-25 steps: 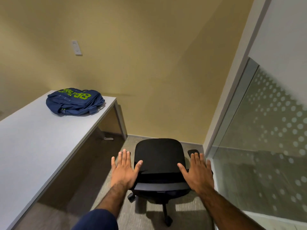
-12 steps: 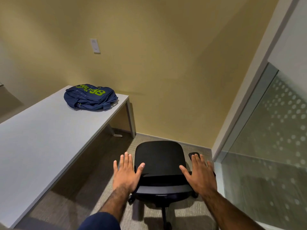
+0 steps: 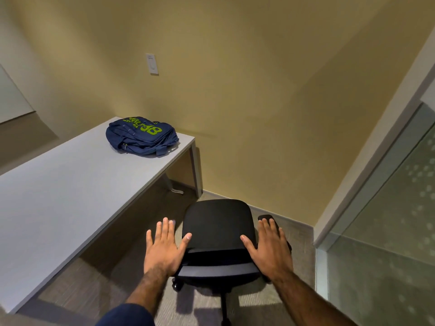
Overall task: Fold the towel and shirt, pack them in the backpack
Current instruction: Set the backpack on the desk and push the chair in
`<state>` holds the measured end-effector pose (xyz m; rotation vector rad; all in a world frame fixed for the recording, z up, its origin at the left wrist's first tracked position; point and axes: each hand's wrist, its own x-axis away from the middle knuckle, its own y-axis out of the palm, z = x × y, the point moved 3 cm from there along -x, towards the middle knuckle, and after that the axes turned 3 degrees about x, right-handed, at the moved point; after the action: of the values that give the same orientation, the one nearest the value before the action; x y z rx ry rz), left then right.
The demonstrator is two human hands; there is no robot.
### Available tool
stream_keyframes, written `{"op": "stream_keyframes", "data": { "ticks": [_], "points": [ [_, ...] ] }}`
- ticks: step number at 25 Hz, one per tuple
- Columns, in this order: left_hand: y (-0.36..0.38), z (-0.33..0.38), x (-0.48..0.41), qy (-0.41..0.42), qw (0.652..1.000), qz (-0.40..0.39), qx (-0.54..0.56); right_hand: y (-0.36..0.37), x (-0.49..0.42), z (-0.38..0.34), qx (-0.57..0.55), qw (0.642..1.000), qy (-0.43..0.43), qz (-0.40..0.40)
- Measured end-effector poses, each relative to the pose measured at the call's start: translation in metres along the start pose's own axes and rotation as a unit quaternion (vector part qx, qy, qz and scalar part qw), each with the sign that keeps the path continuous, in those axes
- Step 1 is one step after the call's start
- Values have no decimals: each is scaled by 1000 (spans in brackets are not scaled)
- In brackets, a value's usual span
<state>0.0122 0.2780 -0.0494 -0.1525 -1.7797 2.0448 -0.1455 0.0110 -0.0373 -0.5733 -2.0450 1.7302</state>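
Both the left hand [image 3: 162,249] and right hand [image 3: 270,249] hover with fingers [image 3: 164,228] spread, holding nothing, since only the backpack [image 3: 141,136] lies ready on the far bench [image 3: 58,196].

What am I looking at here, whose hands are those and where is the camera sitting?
There is no machine here. The camera is worn on a person's head and looks forward and down, so you see that person's own arms reaching out from the bottom edge. The left hand and the right hand are both spread open with flat palms and hold nothing. They hover on either side of a black office chair; whether they touch it is hard to tell. To the left stands a pale grey table, and at its far end lies a dark blue backpack with green lettering, flat and slumped. On the yellowish wall is a white switch plate. No towel or shirt is in view.
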Motion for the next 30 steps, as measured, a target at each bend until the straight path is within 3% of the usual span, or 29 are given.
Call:
{"op": "stream_keyframes", "data": {
  "ticks": [12,30],
  "points": [
    [-5,5,-54,-107,993,27,28,5,-122,-14,16,993,-111,-40],
    [-25,-10,-140,-184,980,64,43,14,-262,-67,33,980,-185,-61]
  ]
}}
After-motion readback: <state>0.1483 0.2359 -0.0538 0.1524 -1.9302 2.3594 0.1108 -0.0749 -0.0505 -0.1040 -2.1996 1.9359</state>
